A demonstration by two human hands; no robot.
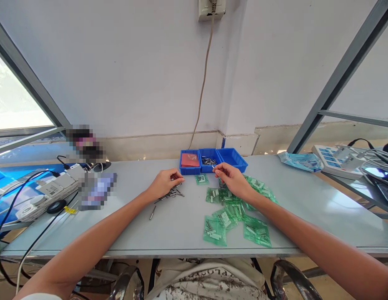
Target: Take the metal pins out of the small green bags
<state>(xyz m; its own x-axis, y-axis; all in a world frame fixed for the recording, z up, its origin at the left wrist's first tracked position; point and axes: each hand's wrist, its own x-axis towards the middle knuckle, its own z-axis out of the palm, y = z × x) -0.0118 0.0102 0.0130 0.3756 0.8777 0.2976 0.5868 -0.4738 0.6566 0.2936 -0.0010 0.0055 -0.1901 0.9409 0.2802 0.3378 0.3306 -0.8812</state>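
left hand (164, 182): my fingers curl closed over the loose metal pins (171, 193) on the desk (181, 225), gripping a few at the top of the pile.
right hand (231, 177): my fingers pinch shut on one small pin (213, 167), held just in front of the middle blue bin (209, 160).
pins: heap lies under and just beside my left hand; one stray pin (152, 212) sits apart, nearer to me.
bags: green bags (236, 212) spread under and near my right wrist, each with parts inside; one bag (201, 179) lies alone between my hands.
bins: three joined blue bins; left one (189, 161) has a red item, middle has metal parts, right one (233, 158) looks bare.
how to do it well: my read is to keep the pinch light and near the pin's end, take one pin at a time, and keep my left hand low so the pile doesn't scatter.
risk: pins likely roll; the stray one could slip off the desk edge.
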